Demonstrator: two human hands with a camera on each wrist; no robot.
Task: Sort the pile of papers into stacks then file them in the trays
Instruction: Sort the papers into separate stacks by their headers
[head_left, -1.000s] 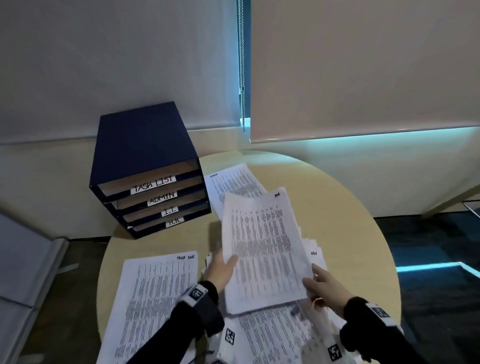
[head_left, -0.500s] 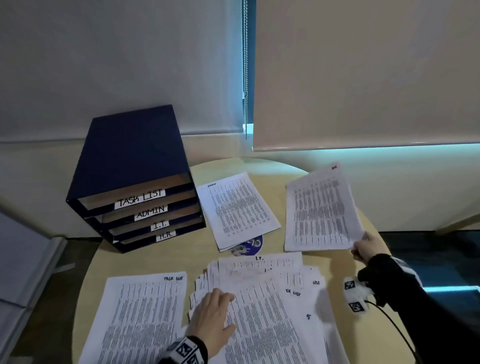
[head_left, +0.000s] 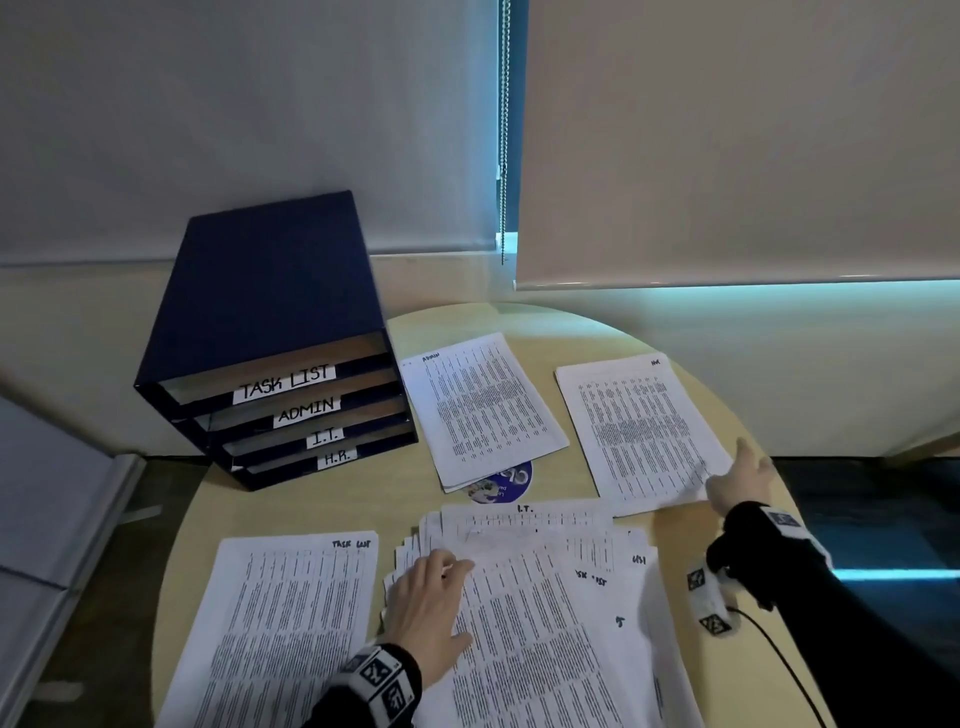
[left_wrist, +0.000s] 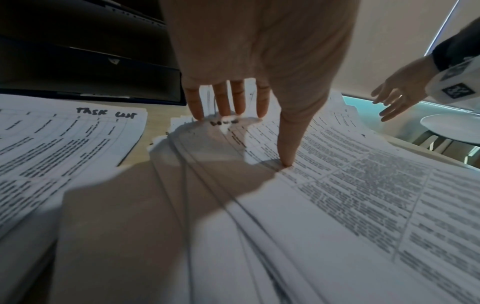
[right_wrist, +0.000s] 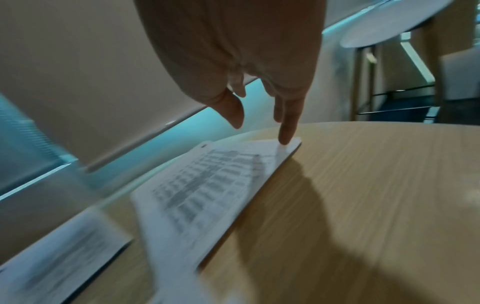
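- Wood desk (head_left: 332, 519): round, carries the sorted stacks and navy trays (head_left: 280, 364) labelled TASK LIST, ADMIN, I.T., H.R.
- Pile (head_left: 545, 597): fanned at near centre; left hand (head_left: 431, 608) pressed flat on it, fingers spread.
- H.R. sheet (head_left: 639, 431): far right; right hand (head_left: 740, 480), grip spread, one fingertip on its corner.
- Handling advice: square the sheet's edges before letting go; keep the pile pinned.

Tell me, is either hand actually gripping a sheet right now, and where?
Neither grips. The right hand touches the near right corner of the HR sheet with a straight fingertip; the left hand presses flat on the unsorted pile.
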